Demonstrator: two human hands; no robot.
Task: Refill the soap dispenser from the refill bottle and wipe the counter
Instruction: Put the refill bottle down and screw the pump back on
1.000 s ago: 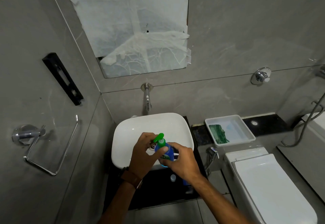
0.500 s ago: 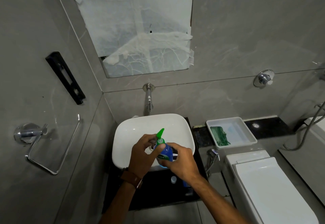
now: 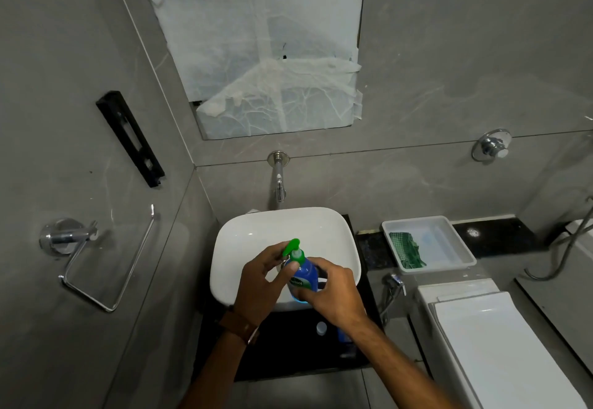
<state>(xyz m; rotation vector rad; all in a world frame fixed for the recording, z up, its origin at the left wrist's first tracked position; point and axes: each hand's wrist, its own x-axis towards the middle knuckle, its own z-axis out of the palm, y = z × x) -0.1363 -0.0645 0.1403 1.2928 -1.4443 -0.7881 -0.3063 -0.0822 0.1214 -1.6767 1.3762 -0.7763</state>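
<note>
A blue soap dispenser (image 3: 305,275) with a green pump top (image 3: 293,250) is held over the front of the white basin (image 3: 244,238). My right hand (image 3: 333,293) grips its body from the right. My left hand (image 3: 261,283) pinches the green collar below the pump head, thumb against the neck. On the black counter (image 3: 288,351) below my wrists stand a small white cap (image 3: 321,327) and a blue bottle (image 3: 344,336), mostly hidden by my right forearm.
A wall tap (image 3: 279,181) hangs over the basin. To the right a white tray (image 3: 462,254) holds a green checked cloth (image 3: 406,250). A toilet (image 3: 491,344) stands at lower right, a chrome towel ring (image 3: 106,254) on the left wall.
The green pump head has turned in my left fingers, from pointing up-right to up-left. Both hands stay over the basin's front edge.
</note>
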